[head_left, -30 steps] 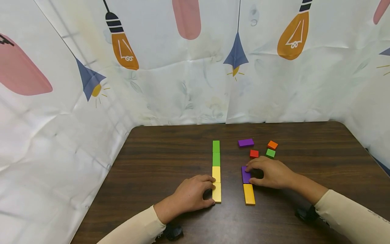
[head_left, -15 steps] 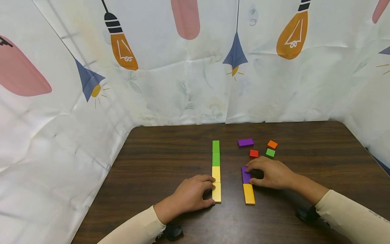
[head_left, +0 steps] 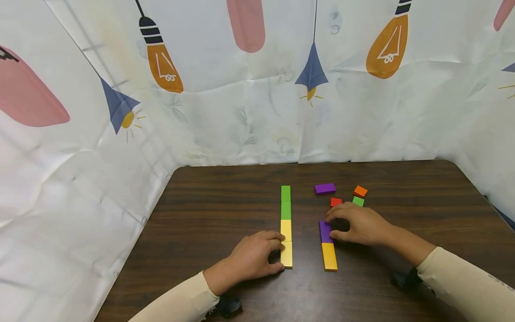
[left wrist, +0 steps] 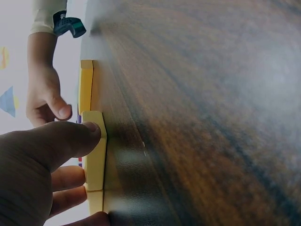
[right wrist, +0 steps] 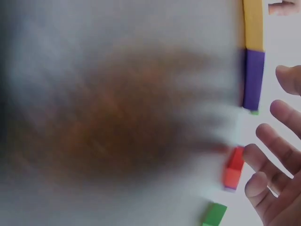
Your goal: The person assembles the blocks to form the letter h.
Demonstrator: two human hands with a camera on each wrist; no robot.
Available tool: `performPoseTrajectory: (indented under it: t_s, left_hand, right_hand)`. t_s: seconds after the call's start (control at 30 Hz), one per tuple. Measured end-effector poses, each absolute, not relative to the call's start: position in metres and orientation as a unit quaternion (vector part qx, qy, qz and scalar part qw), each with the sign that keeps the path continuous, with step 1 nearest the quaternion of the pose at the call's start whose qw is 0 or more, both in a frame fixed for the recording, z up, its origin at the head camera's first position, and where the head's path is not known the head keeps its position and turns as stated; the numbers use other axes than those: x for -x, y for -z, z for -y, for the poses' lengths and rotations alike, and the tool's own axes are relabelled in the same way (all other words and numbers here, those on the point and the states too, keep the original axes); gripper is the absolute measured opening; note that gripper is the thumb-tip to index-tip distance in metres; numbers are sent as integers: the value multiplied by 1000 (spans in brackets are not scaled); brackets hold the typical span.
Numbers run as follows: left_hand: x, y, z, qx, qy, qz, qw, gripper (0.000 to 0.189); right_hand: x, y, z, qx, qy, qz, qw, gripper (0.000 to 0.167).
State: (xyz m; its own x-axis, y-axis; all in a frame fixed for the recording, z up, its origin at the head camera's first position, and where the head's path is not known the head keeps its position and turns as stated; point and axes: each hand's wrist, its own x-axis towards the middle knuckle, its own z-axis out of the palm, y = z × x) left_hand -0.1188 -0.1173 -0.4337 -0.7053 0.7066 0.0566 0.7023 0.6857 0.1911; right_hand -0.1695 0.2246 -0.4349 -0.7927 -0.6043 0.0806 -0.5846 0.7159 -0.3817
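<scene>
- Left hand (head_left: 254,256) grips the nearest pale-yellow block (head_left: 287,256).
- Right hand (head_left: 361,224), fingers loosely spread, is beside the nearer purple block (head_left: 325,233).
- Amber block (head_left: 329,257) abuts the purple one.

- The left hand (head_left: 255,255) is held just below the frame's centre, fingers slightly bent, thumb set apart.
- The right hand (head_left: 362,223) is placed right of centre, thumb and fingertips parted.
- Both forearms (head_left: 462,281) are angled inward from below.

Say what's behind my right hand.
Behind the right hand, the head view shows a red block and small green block, their near parts covered, and an orange block beyond.
</scene>
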Motion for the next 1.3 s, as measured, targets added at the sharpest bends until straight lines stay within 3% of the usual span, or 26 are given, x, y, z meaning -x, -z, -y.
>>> performPoseTrajectory:
  t_s: [0.6, 1.3]
  left_hand:
    - [120, 433, 117, -384, -100, -918, 14, 36]
    - [118, 433, 117, -384, -98, -918, 13, 36]
  right_hand:
    - [224, 416, -236, 290, 202, -935, -29, 36]
    - [263, 427, -231, 233, 199, -952, 28, 43]
